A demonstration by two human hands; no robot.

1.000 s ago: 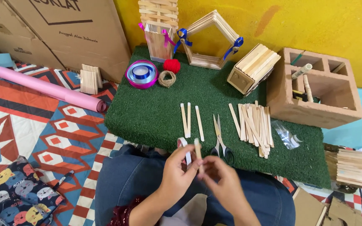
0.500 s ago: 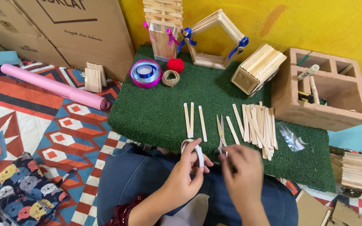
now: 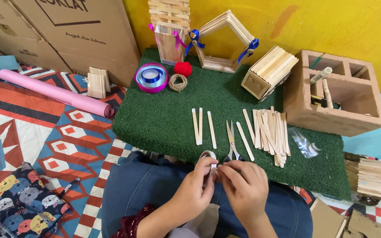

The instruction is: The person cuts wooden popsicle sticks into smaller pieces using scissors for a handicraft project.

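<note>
Tape roll (image 3: 208,157), small and white-rimmed, sits just off the near edge of the green turf mat (image 3: 164,119), over my lap. My left hand (image 3: 193,189) has its fingers curled shut on the roll; my right hand (image 3: 243,187) meets it, fingertips pinched together at the roll's side, though I cannot tell on what. Scissors (image 3: 231,141) lie on the mat just past my hands, three loose craft sticks (image 3: 202,125) left of them, a stick pile (image 3: 270,132) right. At the mat's far edge: ribbon spool (image 3: 151,77), twine ball (image 3: 177,82), pentagon stick frame (image 3: 224,42).
</note>
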